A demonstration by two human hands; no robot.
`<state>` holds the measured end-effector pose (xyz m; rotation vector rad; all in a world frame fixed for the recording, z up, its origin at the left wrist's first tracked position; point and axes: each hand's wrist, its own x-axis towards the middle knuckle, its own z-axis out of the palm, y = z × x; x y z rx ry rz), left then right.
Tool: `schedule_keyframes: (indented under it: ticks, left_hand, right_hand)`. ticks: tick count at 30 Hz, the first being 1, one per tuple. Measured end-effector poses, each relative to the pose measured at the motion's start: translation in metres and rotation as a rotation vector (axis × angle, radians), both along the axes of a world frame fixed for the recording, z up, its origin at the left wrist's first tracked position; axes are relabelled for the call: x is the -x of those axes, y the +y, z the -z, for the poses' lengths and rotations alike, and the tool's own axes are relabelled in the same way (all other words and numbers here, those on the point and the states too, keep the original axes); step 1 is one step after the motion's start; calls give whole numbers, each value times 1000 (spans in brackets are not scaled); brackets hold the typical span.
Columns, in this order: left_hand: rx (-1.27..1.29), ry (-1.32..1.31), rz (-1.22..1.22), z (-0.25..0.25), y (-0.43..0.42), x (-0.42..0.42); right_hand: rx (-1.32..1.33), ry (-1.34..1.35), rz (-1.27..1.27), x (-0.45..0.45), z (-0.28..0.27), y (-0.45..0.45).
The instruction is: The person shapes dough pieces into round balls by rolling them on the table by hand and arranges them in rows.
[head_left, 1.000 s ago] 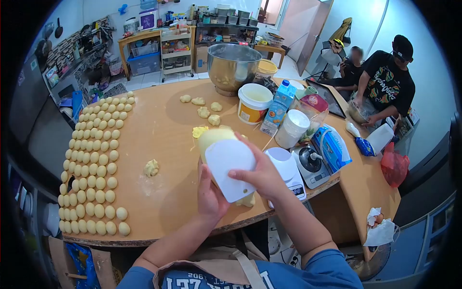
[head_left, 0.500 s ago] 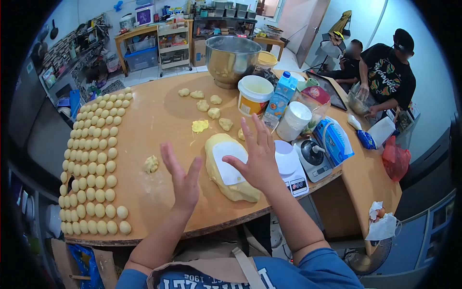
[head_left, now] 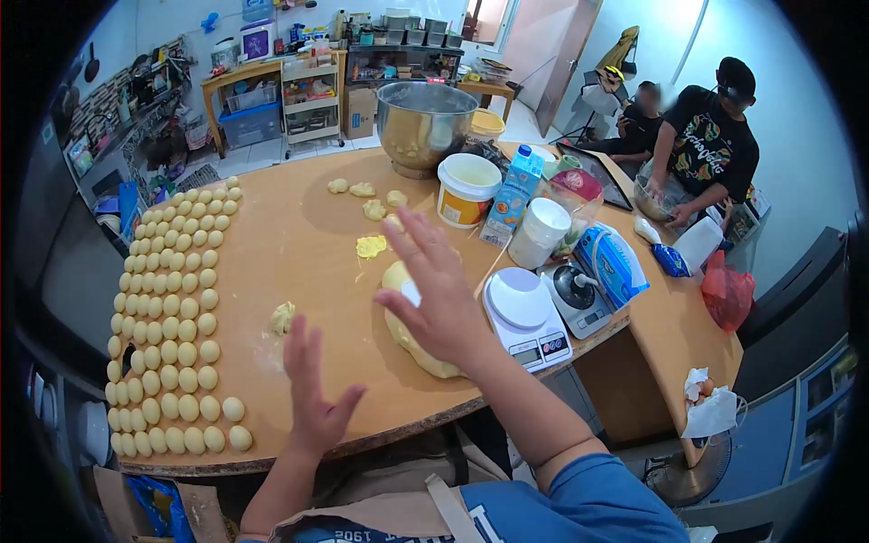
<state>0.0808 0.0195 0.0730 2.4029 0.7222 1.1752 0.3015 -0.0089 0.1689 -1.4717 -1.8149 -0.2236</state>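
My left hand [head_left: 319, 398] is raised over the table's front part with its fingers apart and nothing in it. A small lump of dough [head_left: 282, 318] lies just beyond its fingertips. Above the big dough mass [head_left: 405, 337] is my right hand [head_left: 436, 294], empty, with its fingers spread. It hides much of the dough and most of the white scraper [head_left: 411, 292] lying on top. A flattened yellow piece [head_left: 370, 246] and several small dough lumps [head_left: 362, 189] rest farther back. The white scale [head_left: 525, 319] stands to the right of my right hand.
Rows of dough balls [head_left: 170, 330] cover the left side of the table [head_left: 272, 217]. A steel bowl [head_left: 425, 127], white tub [head_left: 468, 188], blue carton [head_left: 511, 195] and white jar [head_left: 540, 232] stand behind. A co-worker [head_left: 711, 145] handles a bowl at right; another person [head_left: 640, 122] sits behind.
Both hands let go of the dough and scraper, which now lie on the table. Since then my right hand has moved left over the dough, and my left hand has moved slightly left and lower.
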Motion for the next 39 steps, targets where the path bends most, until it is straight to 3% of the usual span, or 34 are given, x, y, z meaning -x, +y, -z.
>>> schedule_keyframes:
  ticks: [3,9,11,14,16,17,19,21,24,26,29,34,37,39]
  left_hand:
    - [-43,-398,-79,28,-4,23]
    - [-239,-418,-160,80,-23,60]
    - [-277,-468,-126,82,-24,58]
    - [-286,-521,-112,77,-23,56]
    - [-255,-508,-125,78,-25,57]
    - [-250,-528,-111,80,-29,56]
    - [-270,-564,-83,82,-24,57]
    - [-247,-599,-94,79,-24,58]
    - [-214,-622,-87,75,-24,56]
    - [-198,-607,-83,71,-25,56]
    - [-205,-617,-92,74,-27,58]
    - [-173,-704,-98,79,-24,59]
    - [-149,-725,-87,79,-24,54]
    - [-144,-716,-69,79,-25,57]
  right_hand:
    - [-127,-15,-141,21,-20,16]
    - [-659,166,-469,58,-88,87]
    - [-687,234,-532,73,-88,106]
    - [-318,187,-365,105,-16,149]
    - [88,-245,-205,119,83,187]
    - [510,-374,-325,127,135,172]
    - [600,-285,-461,137,129,140]
    - [589,-267,-601,122,138,101]
    - [685,-266,-384,97,126,96]
    - [631,-333,-193,95,130,147]
    - [326,-151,-234,136,138,187]
    - [581,-88,-554,135,155,85]
    - [638,102,-262,96,137,97]
    - [369,-21,-226,98,141,143]
